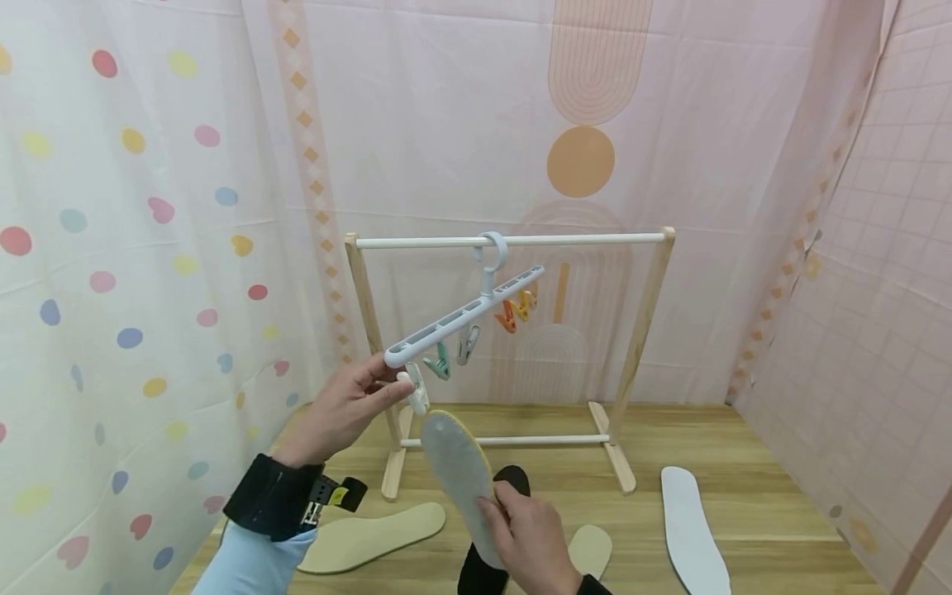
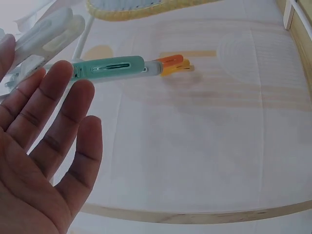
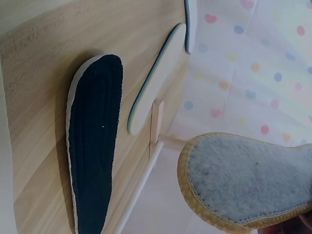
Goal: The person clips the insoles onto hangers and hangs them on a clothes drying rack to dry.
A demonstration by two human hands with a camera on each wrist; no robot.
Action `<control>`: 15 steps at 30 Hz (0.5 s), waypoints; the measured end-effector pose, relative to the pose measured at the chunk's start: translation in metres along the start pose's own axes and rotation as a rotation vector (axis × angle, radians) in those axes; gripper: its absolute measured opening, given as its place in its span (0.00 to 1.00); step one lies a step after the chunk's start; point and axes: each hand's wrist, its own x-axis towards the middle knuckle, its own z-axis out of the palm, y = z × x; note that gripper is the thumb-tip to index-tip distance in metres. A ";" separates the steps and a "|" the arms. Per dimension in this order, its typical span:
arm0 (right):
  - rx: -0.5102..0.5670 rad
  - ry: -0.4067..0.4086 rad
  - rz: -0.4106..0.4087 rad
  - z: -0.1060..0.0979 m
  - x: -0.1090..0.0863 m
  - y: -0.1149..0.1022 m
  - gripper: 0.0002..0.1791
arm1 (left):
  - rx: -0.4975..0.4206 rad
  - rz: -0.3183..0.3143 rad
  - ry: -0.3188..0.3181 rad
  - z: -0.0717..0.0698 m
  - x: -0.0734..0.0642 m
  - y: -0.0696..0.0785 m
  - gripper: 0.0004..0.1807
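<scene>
Pinching white clip [image 1: 419,397] at near end of hanger [image 1: 466,313] w/ L hand [image 1: 340,413]; R hand [image 1: 531,529] grips gray insole [image 1: 455,464] w/ yellow edge, upper end just beside clip. Hanger hooks on rack's top bar [image 1: 416,243]; cream insole [image 1: 372,539] & white insole [image 1: 694,525] lie on wood surface [image 1: 766,487] below.

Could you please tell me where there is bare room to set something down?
Bare wood shows between the rack's right foot and the white insole, and between that insole and the right-side curtain. Front centre is crowded with the right hand, its grey insole, the black insole and a cream insole.
</scene>
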 end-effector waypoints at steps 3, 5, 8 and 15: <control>-0.010 -0.004 0.002 -0.001 0.001 -0.004 0.14 | -0.023 0.001 -0.004 0.000 0.001 -0.001 0.15; -0.016 -0.019 0.017 -0.002 0.002 -0.007 0.12 | -0.035 -0.001 -0.010 0.000 0.002 -0.002 0.15; 0.000 -0.050 0.041 -0.003 0.003 -0.011 0.08 | -0.039 -0.005 -0.011 0.000 0.002 -0.002 0.16; 0.018 -0.053 0.045 0.002 0.012 -0.016 0.09 | -0.037 -0.001 -0.004 0.001 0.002 0.000 0.16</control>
